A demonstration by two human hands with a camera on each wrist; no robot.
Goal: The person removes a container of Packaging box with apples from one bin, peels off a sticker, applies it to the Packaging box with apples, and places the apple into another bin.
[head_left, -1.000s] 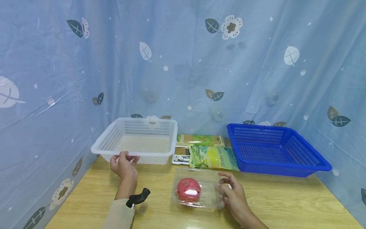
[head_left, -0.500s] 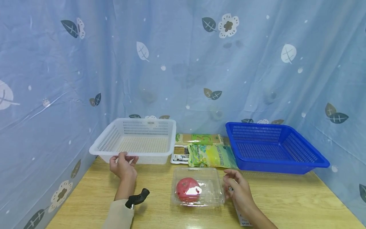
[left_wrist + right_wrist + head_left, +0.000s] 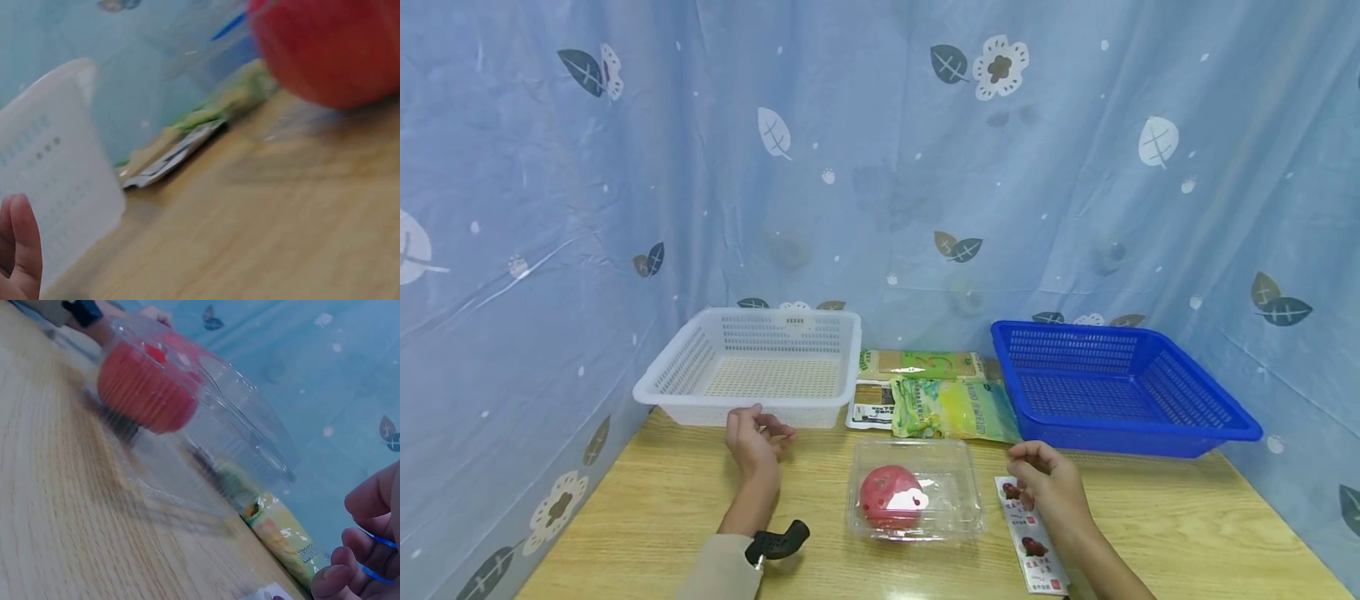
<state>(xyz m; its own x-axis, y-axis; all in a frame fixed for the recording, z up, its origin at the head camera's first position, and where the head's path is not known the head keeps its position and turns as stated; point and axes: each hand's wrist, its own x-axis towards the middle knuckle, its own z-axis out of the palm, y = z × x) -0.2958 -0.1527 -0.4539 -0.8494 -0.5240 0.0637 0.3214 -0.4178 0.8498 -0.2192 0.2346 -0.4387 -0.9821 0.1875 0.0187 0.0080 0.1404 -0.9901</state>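
My left hand [image 3: 758, 442] hovers just in front of the white basket [image 3: 741, 414], its fingers loosely bent and holding nothing. A clear plastic box [image 3: 955, 500] with its lid down sits on the table between my hands. Inside its left half lies a round red fruit [image 3: 887, 498], which also fills a corner of the left wrist view [image 3: 331, 50]. To the right of the box, my right hand [image 3: 1052, 492] is over a white printed strip [image 3: 1033, 546] with dark red pictures. Its fingers curl loosely with nothing between them in the right wrist view.
A blue basket [image 3: 1138, 437] stands at the back right. Between the baskets lie a green-yellow packet [image 3: 955, 408], a black-and-white packet [image 3: 872, 407] and a green-brown one [image 3: 921, 364]. A blue patterned curtain [image 3: 880, 208] closes off the back and sides.
My left hand has let go of the white basket's rim and moved right and down. My right hand has left the box's right side and shifted right, uncovering the printed strip.
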